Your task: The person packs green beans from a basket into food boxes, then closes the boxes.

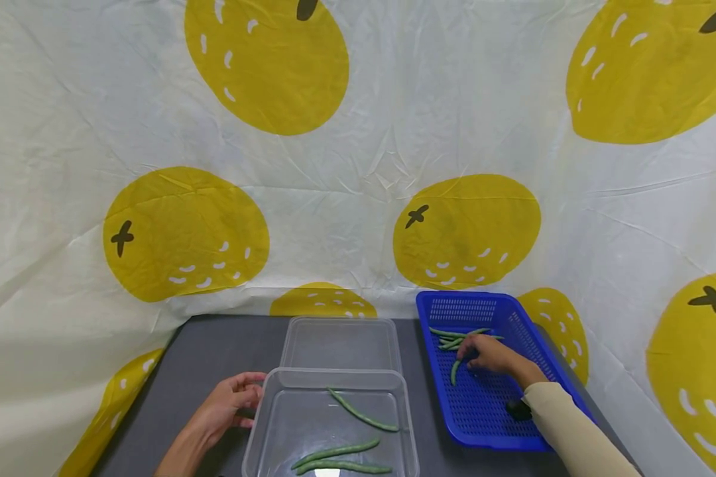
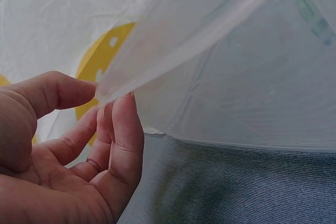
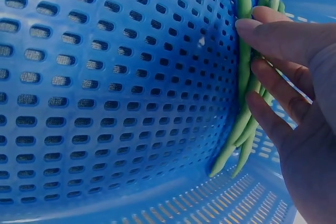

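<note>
My left hand [image 1: 229,404] is at the left rim of a clear plastic container [image 1: 328,377]. In the left wrist view its thumb and fingers pinch the rim [image 2: 157,74] near a corner. Three green beans [image 1: 364,416] lie apart inside this container. My right hand [image 1: 492,354] reaches down into a blue perforated basket [image 1: 453,424]. Its thumb and index finger pinch one green bean [image 3: 244,72], whose end shows beyond the fingers. The other fingers lie against a small bunch of green beans [image 3: 254,124] on the basket floor.
Behind the container lies a clear plastic lid or second container [image 1: 340,341]. Both stand on a dark grey table [image 1: 215,351]. A white cloth [image 1: 334,238] with yellow fruit prints hangs behind and at the sides. The basket's raised walls surround my right hand.
</note>
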The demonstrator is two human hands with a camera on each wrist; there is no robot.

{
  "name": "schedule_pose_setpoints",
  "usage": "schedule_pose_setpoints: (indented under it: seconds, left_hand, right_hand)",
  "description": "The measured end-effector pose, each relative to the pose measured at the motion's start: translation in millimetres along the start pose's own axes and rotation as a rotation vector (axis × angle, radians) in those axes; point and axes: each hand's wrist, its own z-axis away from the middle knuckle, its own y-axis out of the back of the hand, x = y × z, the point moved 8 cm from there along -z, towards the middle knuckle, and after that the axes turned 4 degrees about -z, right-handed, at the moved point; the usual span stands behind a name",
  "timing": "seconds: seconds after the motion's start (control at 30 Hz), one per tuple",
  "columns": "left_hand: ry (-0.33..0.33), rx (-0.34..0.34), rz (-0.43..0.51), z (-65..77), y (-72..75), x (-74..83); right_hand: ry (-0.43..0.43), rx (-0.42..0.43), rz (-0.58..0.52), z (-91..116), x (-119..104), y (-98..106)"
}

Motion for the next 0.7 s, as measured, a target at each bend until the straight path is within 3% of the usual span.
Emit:
schedule_pose_setpoints:
  seconds: [0.37,0.7]
  left_hand:
    - [-0.01,-0.002,0.003,1.6,-1.3,2.4]
    - [-0.007,-0.01,0.008,1.4,-0.6,3.2]
  right_hand:
    - [0.085,0.0,0.178,0.1,-4.8,-5.4]
    - [0.175,0.019,0.128,2.9,-8.2,-1.2]
